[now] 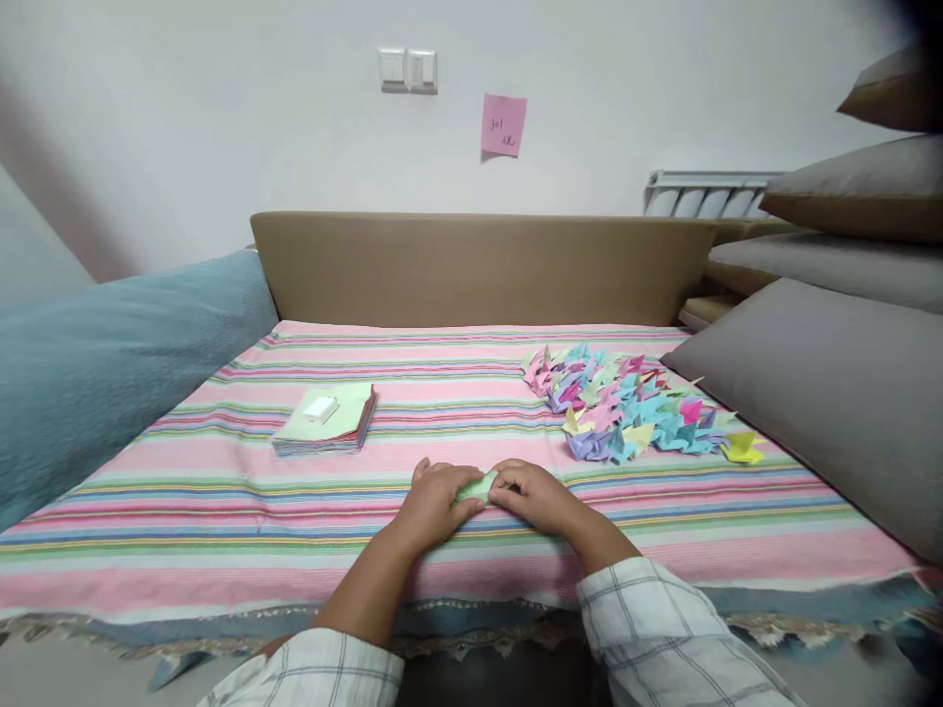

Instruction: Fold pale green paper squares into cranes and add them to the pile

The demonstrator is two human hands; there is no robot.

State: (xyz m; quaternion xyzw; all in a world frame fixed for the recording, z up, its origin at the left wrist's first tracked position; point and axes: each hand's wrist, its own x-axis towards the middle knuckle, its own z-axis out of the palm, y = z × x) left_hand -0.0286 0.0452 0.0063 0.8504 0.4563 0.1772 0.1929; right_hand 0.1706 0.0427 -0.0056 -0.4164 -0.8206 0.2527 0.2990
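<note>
Green paper (477, 486) pinched btwn L hand (433, 508), R hand (539, 497); note (504, 125) "301".

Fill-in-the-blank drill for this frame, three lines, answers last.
The left hand and right hand together pinch a folded paper piece coloured pale ____.
The pile of colourful folded paper cranes lies on the hands' ____ side.
A small ____ block sits on the stack of square paper sheets.
Answers: green; right; white.

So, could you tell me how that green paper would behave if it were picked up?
Probably light and floppy: the green paper is a small thin piece pressed flat by the left hand and right hand. It likely creases easily, as the pile of folded paper shapes nearby suggests.
</note>
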